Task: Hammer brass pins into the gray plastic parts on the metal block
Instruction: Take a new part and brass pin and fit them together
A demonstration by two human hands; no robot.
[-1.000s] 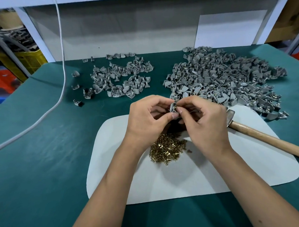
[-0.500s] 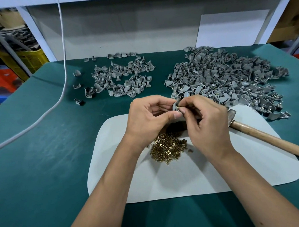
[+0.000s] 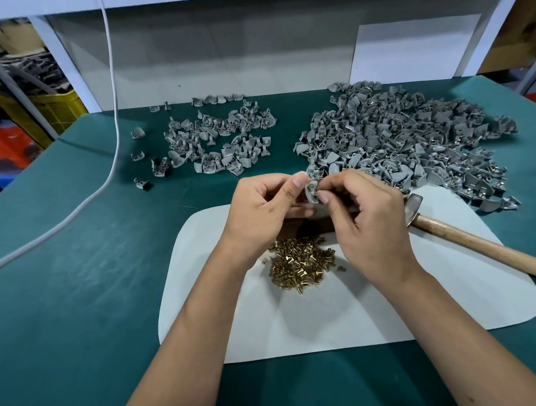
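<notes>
Pin seating by hand, above the brass pin pile.
Left hand pinches the gray plastic part; right hand pinches a pin against it, probably pre-seating before hammering.

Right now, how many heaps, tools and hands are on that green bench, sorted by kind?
Gray plastic part heaps: 2
Brass pin heap: 1
Hammer: 1
Hands, left hand and right hand, both pinching one gray part: 2
Total: 6

Bright, soft shadows, wide-angle edge warp
</notes>
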